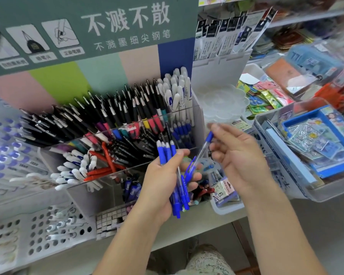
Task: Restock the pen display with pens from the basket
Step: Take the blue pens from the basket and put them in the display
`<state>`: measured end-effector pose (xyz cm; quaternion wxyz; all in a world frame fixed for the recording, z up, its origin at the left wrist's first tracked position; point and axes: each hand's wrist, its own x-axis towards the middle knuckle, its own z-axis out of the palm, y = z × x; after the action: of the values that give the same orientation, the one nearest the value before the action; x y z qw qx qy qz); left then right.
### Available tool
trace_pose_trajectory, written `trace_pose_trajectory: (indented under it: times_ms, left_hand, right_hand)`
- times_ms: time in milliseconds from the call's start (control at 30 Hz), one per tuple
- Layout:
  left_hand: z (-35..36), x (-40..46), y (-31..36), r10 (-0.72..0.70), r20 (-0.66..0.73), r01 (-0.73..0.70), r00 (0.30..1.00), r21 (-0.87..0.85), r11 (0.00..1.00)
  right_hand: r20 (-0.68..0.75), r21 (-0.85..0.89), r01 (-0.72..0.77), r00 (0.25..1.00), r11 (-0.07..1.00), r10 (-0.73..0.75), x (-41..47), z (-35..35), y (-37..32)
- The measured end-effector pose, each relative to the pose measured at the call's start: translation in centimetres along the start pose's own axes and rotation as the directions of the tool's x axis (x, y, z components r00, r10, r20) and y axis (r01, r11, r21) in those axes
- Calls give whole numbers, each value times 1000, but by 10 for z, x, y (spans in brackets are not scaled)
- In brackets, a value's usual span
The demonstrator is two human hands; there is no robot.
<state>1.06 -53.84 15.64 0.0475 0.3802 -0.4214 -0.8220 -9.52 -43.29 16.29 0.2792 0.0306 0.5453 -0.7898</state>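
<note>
Several blue pens (172, 175) gripped in left hand (163, 187), right hand (236, 155) pinching one clear-barrelled pen (202, 153).

Both forearms come up from the bottom edge completely bare, no sleeves reaching the wrists, no watch, no bracelet showing. The left hand (163, 181) and the right hand (238, 155) are ungloved, with short nails and no rings on the fingers (195, 176). Down below, there's light, cream-coloured legwear (207, 262) printed with thin dark line drawings.
</note>
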Motion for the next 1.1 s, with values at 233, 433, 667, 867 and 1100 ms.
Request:
trace_pose_trajectory:
  times_ms: [233,433,667,867,1100]
  left_hand:
    - [-3,2,1,67,-70,-68,995,-2,998]
    - [-4,3,6,125,-91,-129,988,-36,991]
    - [-4,0,12,99,-35,-103,994,-116,988]
    - [-5,3,12,109,-32,-112,994,-96,989]
    - [-5,3,10,133,-6,-133,991,-42,990]
  right_hand:
    - [15,-432,546,800,718,-599,7,10,-20]
    - [272,-783,571,671,246,-690,21,18,16]
    - [288,-868,489,640,88,-713,43,15,39]
    - [236,-866,478,650,148,-722,41,18,44]
    - [37,-685,456,801,568,-598,12,19,27]
